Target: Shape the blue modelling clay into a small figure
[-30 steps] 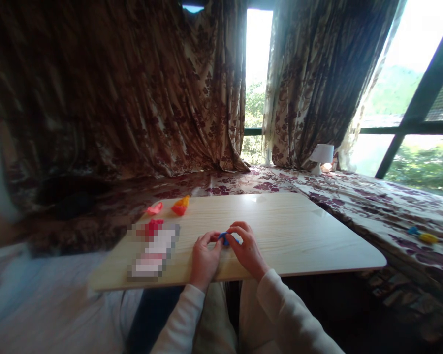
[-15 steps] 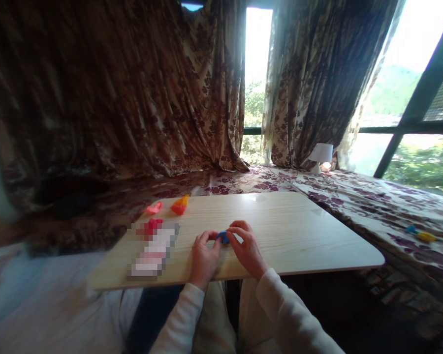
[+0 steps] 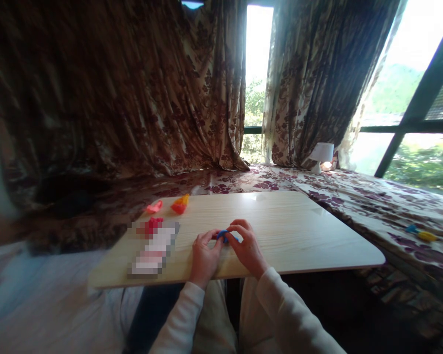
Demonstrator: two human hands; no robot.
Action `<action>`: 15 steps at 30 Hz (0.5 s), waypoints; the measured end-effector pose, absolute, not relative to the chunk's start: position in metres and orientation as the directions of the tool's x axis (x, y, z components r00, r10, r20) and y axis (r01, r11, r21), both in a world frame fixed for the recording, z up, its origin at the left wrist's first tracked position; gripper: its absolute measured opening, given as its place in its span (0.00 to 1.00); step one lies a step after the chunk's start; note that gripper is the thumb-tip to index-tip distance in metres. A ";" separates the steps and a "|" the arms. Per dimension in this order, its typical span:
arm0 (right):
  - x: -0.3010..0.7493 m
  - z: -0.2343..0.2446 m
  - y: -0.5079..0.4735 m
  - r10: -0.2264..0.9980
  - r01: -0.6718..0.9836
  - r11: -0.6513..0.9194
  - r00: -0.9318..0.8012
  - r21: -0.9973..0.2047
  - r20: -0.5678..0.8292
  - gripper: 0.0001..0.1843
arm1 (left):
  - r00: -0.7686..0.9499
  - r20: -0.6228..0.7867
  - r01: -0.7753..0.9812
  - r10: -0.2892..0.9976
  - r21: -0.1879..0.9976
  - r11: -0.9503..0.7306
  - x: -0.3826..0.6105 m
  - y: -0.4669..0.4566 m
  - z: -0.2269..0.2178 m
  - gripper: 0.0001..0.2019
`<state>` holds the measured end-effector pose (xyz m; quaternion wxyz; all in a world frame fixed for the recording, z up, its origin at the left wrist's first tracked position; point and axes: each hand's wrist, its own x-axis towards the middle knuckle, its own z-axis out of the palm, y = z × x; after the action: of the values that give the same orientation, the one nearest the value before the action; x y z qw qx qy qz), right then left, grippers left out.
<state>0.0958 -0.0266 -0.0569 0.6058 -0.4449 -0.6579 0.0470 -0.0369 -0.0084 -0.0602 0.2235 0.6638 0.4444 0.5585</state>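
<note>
A small blue balloon [image 3: 223, 235] lies pinched between both of my hands near the front edge of a pale wooden table [image 3: 288, 231]. My left hand [image 3: 204, 258] grips it from the left with curled fingers. My right hand [image 3: 246, 248] grips it from the right, fingers bent over it. Both wrists rest on the tabletop. Most of the blue balloon is hidden by my fingers.
A pink balloon [image 3: 154, 207] and an orange balloon [image 3: 180, 205] lie at the table's far left, a red one [image 3: 153, 225] by a blurred packet [image 3: 154, 250]. Patterned bedding [image 3: 372, 196] surrounds the table, with blue and yellow bits [image 3: 423, 234] at right and a white lamp [image 3: 322, 155] by the curtains.
My fingers have shifted slightly on the blue balloon, which looks a little more stretched than half a second ago. Both hands stay in the same place.
</note>
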 end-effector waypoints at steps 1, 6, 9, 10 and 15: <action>0.096 -0.057 -0.027 0.641 0.526 0.603 0.128 -0.600 0.756 0.03 | -0.008 0.555 0.352 0.832 0.780 -0.517 -0.037 -0.008 -0.060 0.08; 0.096 -0.058 -0.026 0.651 0.536 0.591 0.124 -0.603 0.749 0.05 | -0.041 0.555 0.366 0.831 0.782 -0.504 -0.037 -0.007 -0.062 0.07; 0.096 -0.059 -0.025 0.653 0.547 0.579 0.132 -0.604 0.746 0.03 | -0.032 0.506 0.333 0.862 0.818 -0.468 -0.037 -0.007 -0.062 0.08; 0.096 -0.059 -0.025 0.652 0.548 0.579 0.132 -0.603 0.746 0.03 | -0.022 0.502 0.336 0.865 0.818 -0.466 -0.037 -0.008 -0.062 0.07; 0.096 -0.058 -0.026 0.652 0.543 0.588 0.121 -0.600 0.749 0.05 | -0.039 0.512 0.389 0.858 0.799 -0.459 -0.037 -0.008 -0.061 0.07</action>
<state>0.0965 -0.0260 -0.0583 0.5970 -0.4518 -0.6614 0.0455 -0.0375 -0.0085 -0.0609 0.2158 0.6588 0.4733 0.5435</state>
